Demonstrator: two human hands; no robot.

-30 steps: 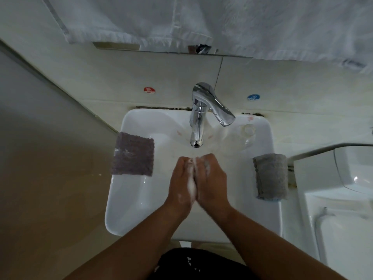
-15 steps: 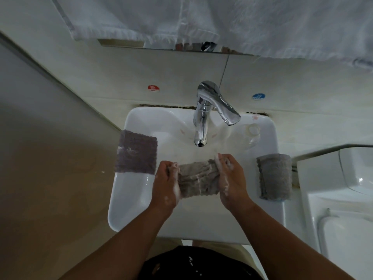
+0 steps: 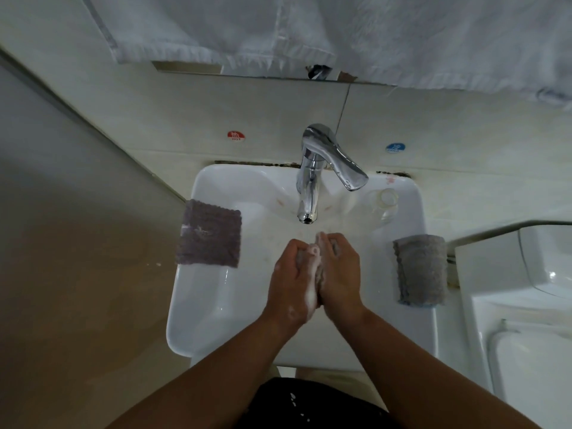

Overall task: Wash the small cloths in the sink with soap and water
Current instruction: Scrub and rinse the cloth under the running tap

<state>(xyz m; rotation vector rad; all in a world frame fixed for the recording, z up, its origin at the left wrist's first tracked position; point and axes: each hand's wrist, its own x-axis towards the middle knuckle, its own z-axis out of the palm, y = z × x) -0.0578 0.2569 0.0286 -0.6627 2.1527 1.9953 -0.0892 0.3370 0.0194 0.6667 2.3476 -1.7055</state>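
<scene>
Scrubbing away here: both hands are pushed together over the middle of the white sink point(image 3: 216, 292), just in front of the chrome faucet point(image 3: 308, 193) spout. The left hand point(image 3: 289, 283) and right hand point(image 3: 342, 274) each have their fingers curled in around a small grey cloth point(image 3: 321, 275), which is bunched up tight between the palms so only a few wrinkly bits poke out at the top and along the seam between the hands. White suds sit on the left thumb and down the heel of that hand, plus a few blobs near the wrist. Can't tell if any water is coming out of the spout. Two more cloths sit on the rim: a darker purple-grey cloth point(image 3: 209, 233) draped flat over the left edge, and a lighter folded grey cloth point(image 3: 421, 270) hanging over the right edge, both well apart from the hands. On the tile wall behind there's a red hot sticker point(image 3: 236, 136) to the left of the faucet and a blue sticker point(image 3: 395, 148) to the right. A white towel point(image 3: 340, 32) hangs across the top, and a small clear round thing point(image 3: 387, 198) sits on the back right corner of the sink.
</scene>
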